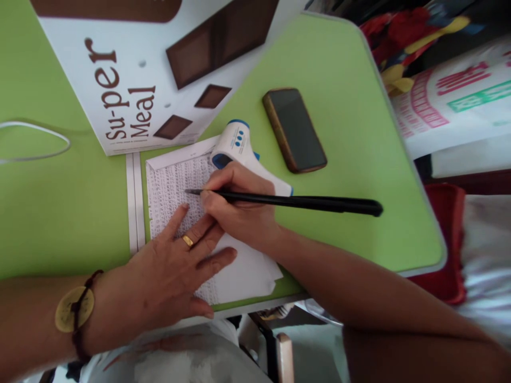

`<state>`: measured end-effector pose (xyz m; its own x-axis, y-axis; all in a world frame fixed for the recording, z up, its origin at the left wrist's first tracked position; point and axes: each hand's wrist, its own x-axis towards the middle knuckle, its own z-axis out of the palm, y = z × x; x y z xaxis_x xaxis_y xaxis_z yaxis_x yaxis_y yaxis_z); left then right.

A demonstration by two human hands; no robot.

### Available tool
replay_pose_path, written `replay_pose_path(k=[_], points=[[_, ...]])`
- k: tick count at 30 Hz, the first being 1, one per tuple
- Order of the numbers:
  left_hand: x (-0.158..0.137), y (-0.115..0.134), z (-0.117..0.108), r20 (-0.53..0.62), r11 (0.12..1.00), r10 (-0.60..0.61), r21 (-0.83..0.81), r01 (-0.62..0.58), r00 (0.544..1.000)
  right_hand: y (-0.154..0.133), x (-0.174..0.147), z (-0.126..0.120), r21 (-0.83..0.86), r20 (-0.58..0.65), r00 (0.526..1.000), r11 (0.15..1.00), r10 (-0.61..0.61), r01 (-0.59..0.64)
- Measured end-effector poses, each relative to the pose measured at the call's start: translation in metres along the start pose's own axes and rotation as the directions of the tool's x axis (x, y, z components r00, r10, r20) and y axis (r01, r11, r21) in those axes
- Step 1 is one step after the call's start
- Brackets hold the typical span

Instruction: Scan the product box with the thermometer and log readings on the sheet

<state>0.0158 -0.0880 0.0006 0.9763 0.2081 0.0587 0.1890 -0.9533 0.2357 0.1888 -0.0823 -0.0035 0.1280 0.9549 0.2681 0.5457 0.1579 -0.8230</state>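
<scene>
Right hand (239,205) gripping one black brush pen (287,201), left hand (171,276) flat and unclenched on one sheet (171,186), one phone (294,129)

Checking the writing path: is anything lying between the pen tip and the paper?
Nothing visible. The right hand holds the pen with its tip down at the sheet; the left hand lies flat below the tip, and the thermometer rests behind the right hand.

I read "Su-per Meal" in brown letters on the white box (120,80) lying at the far side of the green table (351,159); the finer line beneath it is too small to make out. The sheet (171,186) carries dense rows of tiny characters, unreadable. The red and green print on the white bag (459,101) is blurred.
</scene>
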Motion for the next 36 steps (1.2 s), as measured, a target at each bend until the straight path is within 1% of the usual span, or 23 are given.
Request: replay_pose_path(k=[2, 5, 9, 13, 18, 24, 28, 32, 36], points=[[-0.0004, 0.0001, 0.0002, 0.008, 1.000, -0.003, -0.002, 0.003, 1.000, -0.0007, -0.0002, 0.0009, 0.038, -0.016, 1.000, 0.999, -0.012, 0.013], [-0.0008, -0.0001, 0.0015, 0.000, 1.000, 0.000, -0.002, 0.000, 1.000, -0.0019, -0.0006, 0.0024, 0.071, 0.019, 1.000, 0.998, 0.002, -0.003], [-0.0009, -0.0002, 0.0030, -0.013, 1.000, 0.002, -0.001, -0.002, 1.000, -0.0028, 0.0000, 0.0032, 0.049, 0.002, 0.999, 0.998, 0.039, -0.039], [-0.0008, 0.0001, 0.0016, -0.008, 1.000, -0.006, -0.002, 0.006, 1.000, -0.0018, 0.0012, 0.0035, 0.037, -0.012, 1.000, 0.999, 0.000, 0.001], [-0.0003, 0.0001, -0.0003, 0.016, 1.000, -0.003, 0.001, 0.003, 1.000, 0.0004, 0.0003, 0.0044, -0.002, 0.007, 1.000, 1.000, 0.000, 0.000], [-0.0006, -0.0003, 0.0016, -0.005, 1.000, -0.003, 0.001, 0.003, 1.000, -0.0006, 0.0005, 0.0044, -0.043, 0.057, 0.998, 0.999, 0.002, 0.000], [-0.0003, -0.0004, 0.0017, -0.012, 1.000, -0.005, 0.007, 0.005, 1.000, -0.0020, 0.0008, 0.0043, -0.036, 0.055, 0.998, 0.999, -0.019, 0.021], [0.0005, -0.0001, 0.0011, 0.000, 1.000, -0.006, 0.013, 0.006, 1.000, -0.0025, 0.0002, 0.0044, -0.062, 0.041, 0.999, 0.998, -0.001, 0.003], [0.0008, -0.0001, 0.0014, 0.000, 1.000, -0.005, 0.009, 0.005, 1.000, -0.0025, 0.0002, 0.0034, -0.043, 0.070, 0.998, 0.999, 0.003, 0.000]])
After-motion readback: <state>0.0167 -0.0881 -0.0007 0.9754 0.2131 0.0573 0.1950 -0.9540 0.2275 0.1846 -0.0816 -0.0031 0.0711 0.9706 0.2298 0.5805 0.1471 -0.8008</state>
